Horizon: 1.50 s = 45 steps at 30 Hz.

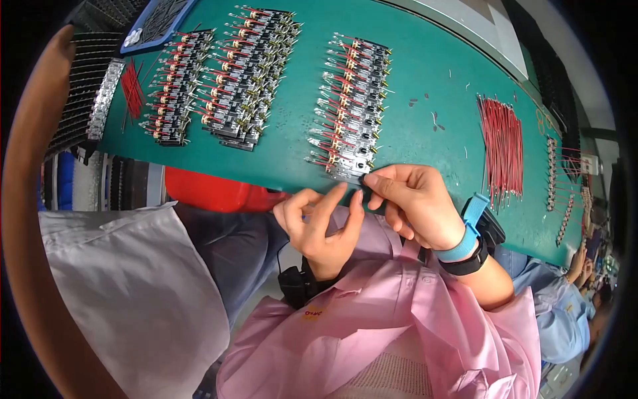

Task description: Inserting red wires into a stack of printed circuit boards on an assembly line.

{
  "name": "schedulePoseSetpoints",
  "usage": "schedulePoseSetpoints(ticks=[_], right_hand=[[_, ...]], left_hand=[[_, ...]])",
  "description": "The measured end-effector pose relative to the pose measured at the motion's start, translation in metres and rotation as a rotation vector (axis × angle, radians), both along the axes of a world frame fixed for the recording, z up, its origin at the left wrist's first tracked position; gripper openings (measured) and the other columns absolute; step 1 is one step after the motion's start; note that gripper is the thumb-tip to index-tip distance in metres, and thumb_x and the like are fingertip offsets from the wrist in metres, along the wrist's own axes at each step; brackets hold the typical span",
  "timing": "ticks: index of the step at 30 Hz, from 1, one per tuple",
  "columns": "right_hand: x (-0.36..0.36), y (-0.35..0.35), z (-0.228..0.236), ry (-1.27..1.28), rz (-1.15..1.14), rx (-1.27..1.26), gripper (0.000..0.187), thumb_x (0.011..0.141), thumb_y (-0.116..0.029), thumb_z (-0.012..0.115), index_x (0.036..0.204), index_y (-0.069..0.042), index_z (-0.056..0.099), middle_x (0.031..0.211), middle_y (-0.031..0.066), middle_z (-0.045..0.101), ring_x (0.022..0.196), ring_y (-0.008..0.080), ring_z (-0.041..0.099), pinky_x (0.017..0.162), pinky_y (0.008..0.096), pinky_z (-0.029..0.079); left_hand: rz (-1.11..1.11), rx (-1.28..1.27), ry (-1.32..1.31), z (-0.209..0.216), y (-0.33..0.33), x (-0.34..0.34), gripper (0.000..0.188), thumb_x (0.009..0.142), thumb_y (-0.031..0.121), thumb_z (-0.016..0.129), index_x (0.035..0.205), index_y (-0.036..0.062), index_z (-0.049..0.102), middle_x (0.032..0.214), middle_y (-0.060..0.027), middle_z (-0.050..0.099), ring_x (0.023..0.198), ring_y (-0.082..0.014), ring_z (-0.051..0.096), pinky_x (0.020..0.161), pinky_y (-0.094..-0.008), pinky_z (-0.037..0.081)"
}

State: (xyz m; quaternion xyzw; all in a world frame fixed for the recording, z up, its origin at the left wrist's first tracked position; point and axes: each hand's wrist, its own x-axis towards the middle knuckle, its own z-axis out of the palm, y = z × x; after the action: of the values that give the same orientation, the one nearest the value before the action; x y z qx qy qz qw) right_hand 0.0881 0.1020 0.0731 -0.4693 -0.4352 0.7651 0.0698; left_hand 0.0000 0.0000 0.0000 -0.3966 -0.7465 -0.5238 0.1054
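A long row of small black-and-silver assemblies [355,110] with short red wires and brass-coloured pins lies on the green table, running away from me. At its near end my right hand [422,203] has thumb and forefinger pinched together beside the last assembly [349,169]. Whatever is between those fingertips is too small to make out. My left hand [322,229] is just left of it at the table edge, its fingers apart and curved upward. Its fingertips come close to the row's near end, and nothing shows in its grasp.
Further rows of similar assemblies [249,73] lie at the left, near loose red wires [132,90] and a blue tray [174,25]. A bundle of red wires [503,149] lies at the right, with dark scraps [435,121] between. A red stool [206,189] stands below the table edge.
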Motion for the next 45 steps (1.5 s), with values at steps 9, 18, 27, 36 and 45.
schedulePoseSetpoints(ticks=[9, 18, 27, 36, 45], right_hand=[[0.004, -0.004, -0.004, 0.119, -0.165, -0.046, 0.01, 0.082, -0.008, 0.052, 0.083, 0.002, 0.056, 0.065, 0.0043, 0.055, 0.035, 0.0037, 0.038, 0.028, 0.0167, 0.022], [0.033, -0.004, -0.007, 0.282, -0.268, 0.071, 0.006, 0.081, -0.003, 0.048, 0.076, -0.001, 0.05, 0.061, 0.0058, 0.053, 0.031, 0.0046, 0.032, 0.028, 0.0174, 0.019], [0.094, -0.019, 0.008, 0.481, -0.251, 0.019, 0.005, 0.078, 0.005, 0.05, 0.079, 0.001, 0.05, 0.06, 0.0086, 0.055, 0.035, 0.0066, 0.042, 0.03, 0.0183, 0.027], [0.166, -0.018, 0.018, 0.389, -0.13, 0.079, 0.009, 0.076, 0.009, 0.052, 0.081, 0.001, 0.052, 0.064, 0.0092, 0.057, 0.042, 0.0075, 0.05, 0.034, 0.0182, 0.035], [0.212, 0.021, 0.035, 0.127, 0.085, 0.131, 0.009, 0.075, -0.002, 0.061, 0.082, 0.001, 0.057, 0.066, 0.005, 0.058, 0.055, 0.0074, 0.054, 0.041, 0.0184, 0.04]], left_hand=[[-0.165, 0.13, -0.151, 0.003, -0.008, 0.004, 0.024, 0.062, 0.001, 0.07, 0.083, 0.0031, 0.06, 0.078, -0.0048, 0.052, 0.066, -0.014, 0.046, 0.057, -0.0244, 0.037], [-0.515, 0.223, -0.983, 0.012, -0.016, 0.007, 0.017, 0.079, -0.006, 0.051, 0.095, -0.0026, 0.05, 0.079, -0.0082, 0.053, 0.061, -0.0079, 0.049, 0.048, -0.0196, 0.04], [-0.883, 0.21, -1.518, 0.044, 0.002, 0.012, 0.034, 0.085, 0.011, 0.05, 0.114, -0.0027, 0.039, 0.099, -0.0122, 0.052, 0.079, -0.0149, 0.056, 0.057, -0.0263, 0.05], [-1.17, 0.006, -1.886, 0.074, 0.062, 0.042, 0.036, 0.083, 0.01, 0.051, 0.114, -0.0019, 0.038, 0.107, -0.0131, 0.05, 0.092, -0.0185, 0.055, 0.062, -0.0287, 0.053], [-1.011, -0.304, -1.598, 0.072, 0.091, 0.075, 0.035, 0.076, -0.007, 0.054, 0.108, -0.0006, 0.042, 0.098, -0.0103, 0.057, 0.079, -0.0142, 0.06, 0.057, -0.0226, 0.053]])
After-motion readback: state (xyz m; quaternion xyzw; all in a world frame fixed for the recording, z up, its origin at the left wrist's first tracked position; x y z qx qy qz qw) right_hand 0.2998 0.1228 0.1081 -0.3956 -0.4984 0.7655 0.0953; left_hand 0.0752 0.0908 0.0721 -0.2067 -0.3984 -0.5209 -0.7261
